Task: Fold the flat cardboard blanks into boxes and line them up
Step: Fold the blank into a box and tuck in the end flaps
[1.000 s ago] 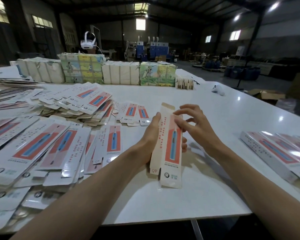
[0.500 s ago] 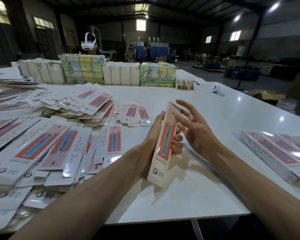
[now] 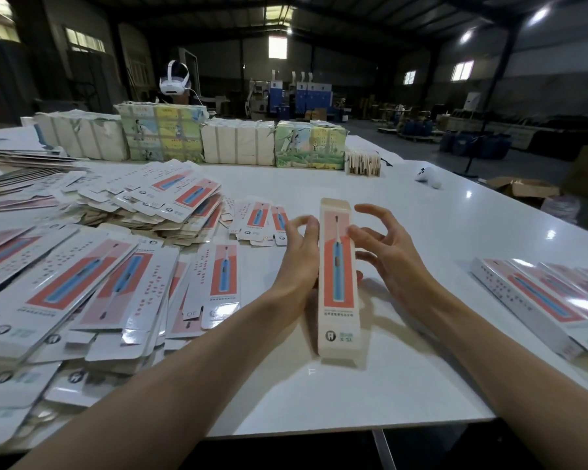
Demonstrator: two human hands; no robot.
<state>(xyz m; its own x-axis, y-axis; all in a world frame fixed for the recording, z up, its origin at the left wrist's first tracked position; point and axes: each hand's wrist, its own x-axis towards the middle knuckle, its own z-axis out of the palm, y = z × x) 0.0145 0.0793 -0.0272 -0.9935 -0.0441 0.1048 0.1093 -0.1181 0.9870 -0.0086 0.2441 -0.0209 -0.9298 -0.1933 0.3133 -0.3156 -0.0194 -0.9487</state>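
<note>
Head view puts the long, slim white cardboard box with a salmon-red panel and a blue toothbrush printed on it (image 3: pixel 336 300) squarely between the two hands. Its long axis runs straight away from the person: the logo end is nearest the wrists and the other end reaches past the fingertips.

The left hand (image 3: pixel 299 266) lies against the box's left side and grips it. Its thumb is up along the edge, and what look like its fingers wrap underneath to show on the far side. The right hand (image 3: pixel 392 256) sits just to the box's right, spread wide with the fingers loosely curved. One fingertip touches the right edge of the printed face, and the hand clasps nothing.

The box already looks squared up into a tube, printed face upward. A pale flap sticks out beyond the fingertips at the far end, apparently untucked, and the near end seems loose too. I cannot tell whether that near end touches the glossy white table (image 3: pixel 319 395).

Outboard of the right hand, well apart, lies the row of folded boxes (image 3: pixel 537 300), so that hand is the nearer one for setting this box down. The heap of flat blanks (image 3: pixel 92 293) spreads out beyond the left forearm. Closing the ends probably comes first.
</note>
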